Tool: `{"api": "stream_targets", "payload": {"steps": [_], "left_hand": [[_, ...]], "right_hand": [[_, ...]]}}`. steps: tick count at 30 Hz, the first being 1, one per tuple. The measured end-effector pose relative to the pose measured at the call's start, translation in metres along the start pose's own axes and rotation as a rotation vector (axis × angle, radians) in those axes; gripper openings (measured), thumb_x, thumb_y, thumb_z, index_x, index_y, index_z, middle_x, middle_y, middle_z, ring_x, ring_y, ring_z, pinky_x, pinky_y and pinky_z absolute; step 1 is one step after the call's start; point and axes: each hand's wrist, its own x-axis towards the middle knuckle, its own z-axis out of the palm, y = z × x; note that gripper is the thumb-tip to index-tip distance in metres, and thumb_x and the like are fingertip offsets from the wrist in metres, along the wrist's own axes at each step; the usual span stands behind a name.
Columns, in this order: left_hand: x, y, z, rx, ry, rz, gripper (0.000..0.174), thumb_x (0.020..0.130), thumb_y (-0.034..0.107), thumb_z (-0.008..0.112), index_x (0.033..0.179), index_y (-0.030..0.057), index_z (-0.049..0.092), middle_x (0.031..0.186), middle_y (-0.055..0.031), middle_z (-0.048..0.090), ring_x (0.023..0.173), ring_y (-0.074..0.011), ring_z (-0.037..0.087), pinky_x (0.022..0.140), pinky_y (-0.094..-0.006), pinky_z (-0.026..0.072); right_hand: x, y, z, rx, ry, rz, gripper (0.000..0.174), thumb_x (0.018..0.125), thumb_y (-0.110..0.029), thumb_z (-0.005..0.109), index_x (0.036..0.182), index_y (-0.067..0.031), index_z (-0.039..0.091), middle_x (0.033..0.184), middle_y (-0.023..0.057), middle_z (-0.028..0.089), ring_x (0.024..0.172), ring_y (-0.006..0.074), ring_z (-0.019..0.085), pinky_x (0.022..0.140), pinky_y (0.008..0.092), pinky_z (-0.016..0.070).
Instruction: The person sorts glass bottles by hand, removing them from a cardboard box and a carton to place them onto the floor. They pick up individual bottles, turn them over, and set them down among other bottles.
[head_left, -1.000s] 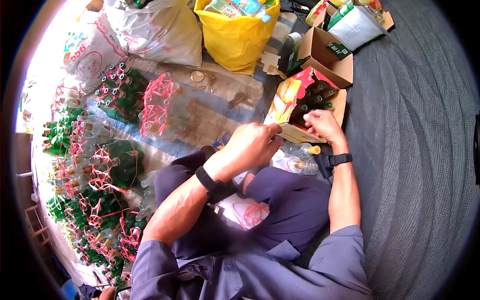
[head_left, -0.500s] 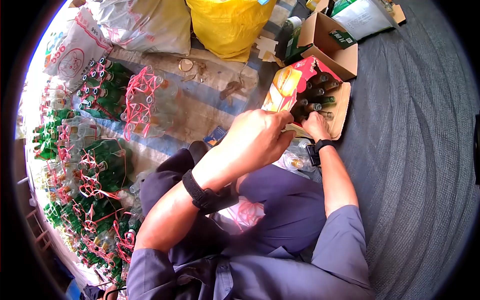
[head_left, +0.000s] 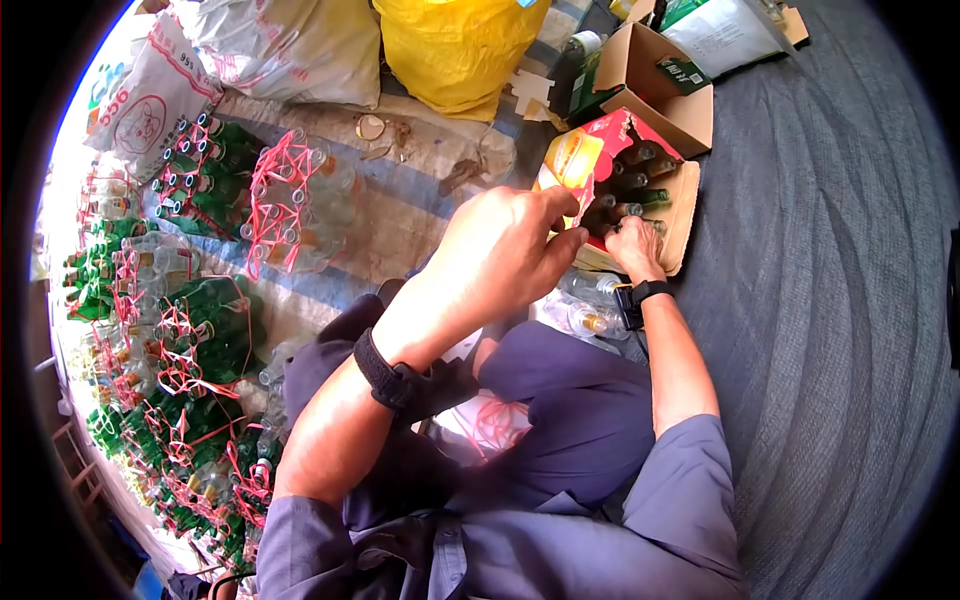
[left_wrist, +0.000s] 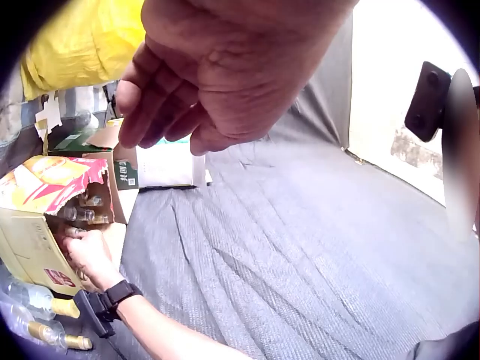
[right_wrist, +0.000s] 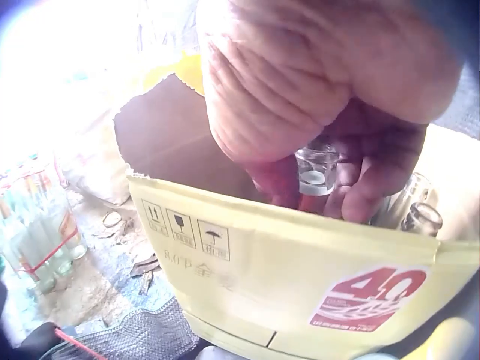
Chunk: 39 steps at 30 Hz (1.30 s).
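Note:
An open carton (head_left: 572, 162) with a torn red and yellow flap holds several glass bottles, among them a green one (head_left: 655, 197). My right hand (head_left: 637, 250) reaches in over its near wall. In the right wrist view, the thumb and fingers grip the clear neck of a glass bottle (right_wrist: 316, 176); the bottle's lower part is hidden by the carton wall. My left hand (head_left: 500, 240) hovers to the left of the carton, overlapping its flap in the head view. From the left wrist, that hand's fingers (left_wrist: 154, 105) hang loosely bent with nothing in them.
Clear bottles (head_left: 590, 318) lie against the carton's near side, by my knee. Behind it stand a brown box (head_left: 650, 75) and a yellow bag (head_left: 455, 55). Bottle bundles tied with red string (head_left: 285, 195) stand at left. A dark grey mat (head_left: 800, 300) spreads to the right.
My right hand has gone from above the carton's near edge down among the bottles, onto one neck. My left hand has shifted slightly up and left. The head view has turned a little.

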Motion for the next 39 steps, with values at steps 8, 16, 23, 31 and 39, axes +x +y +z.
{"api": "stream_targets", "payload": {"steps": [8,16,23,31,39], "left_hand": [[-0.001,-0.001,0.004,0.033,0.016,0.027,0.025,0.089,0.019,0.069,0.102,-0.0025,0.071,0.071,-0.0216,0.068,0.067,-0.0357,0.071,0.064,-0.0435,0.0542],[-0.001,-0.001,0.005,0.058,-0.008,0.04,0.027,0.091,0.022,0.067,0.102,-0.0023,0.071,0.069,-0.0198,0.067,0.068,-0.0367,0.07,0.066,-0.0445,0.054],[-0.004,0.0,0.009,0.052,-0.015,0.03,0.027,0.09,0.022,0.068,0.102,-0.0015,0.071,0.07,-0.0205,0.068,0.071,-0.0374,0.07,0.068,-0.0454,0.0541],[-0.005,-0.005,0.012,0.128,-0.035,0.062,0.044,0.085,0.025,0.073,0.12,-0.0008,0.064,0.107,-0.0252,0.069,0.103,-0.0412,0.067,0.089,-0.0466,0.0524],[-0.011,-0.012,0.013,0.297,0.028,0.164,0.075,0.077,0.029,0.08,0.138,-0.0007,0.048,0.127,-0.0251,0.063,0.117,-0.0436,0.06,0.102,-0.0479,0.0476]], "right_hand": [[-0.024,-0.016,-0.072,0.075,0.043,0.013,0.036,0.078,-0.035,0.073,0.094,-0.0029,0.076,0.097,0.0264,0.073,0.096,0.0435,0.07,0.088,0.0498,0.0549],[-0.036,-0.009,-0.125,0.167,0.264,0.021,0.038,0.075,-0.038,0.073,0.083,-0.0002,0.073,0.087,0.0273,0.071,0.086,0.0465,0.069,0.077,0.0516,0.0543],[-0.066,-0.015,-0.165,0.293,0.563,-0.07,0.033,0.077,-0.028,0.077,0.071,0.0016,0.065,0.064,0.0175,0.066,0.056,0.0314,0.063,0.058,0.044,0.0477],[-0.096,-0.027,-0.202,0.834,0.668,-0.249,0.021,0.092,-0.014,0.077,0.077,-0.0022,0.068,0.067,-0.007,0.053,0.059,0.0017,0.043,0.052,0.024,0.033],[-0.114,-0.045,-0.215,1.353,0.343,-0.297,0.022,0.09,-0.02,0.077,0.084,0.0,0.071,0.069,-0.0037,0.057,0.057,0.002,0.043,0.05,0.0212,0.0314]]}}
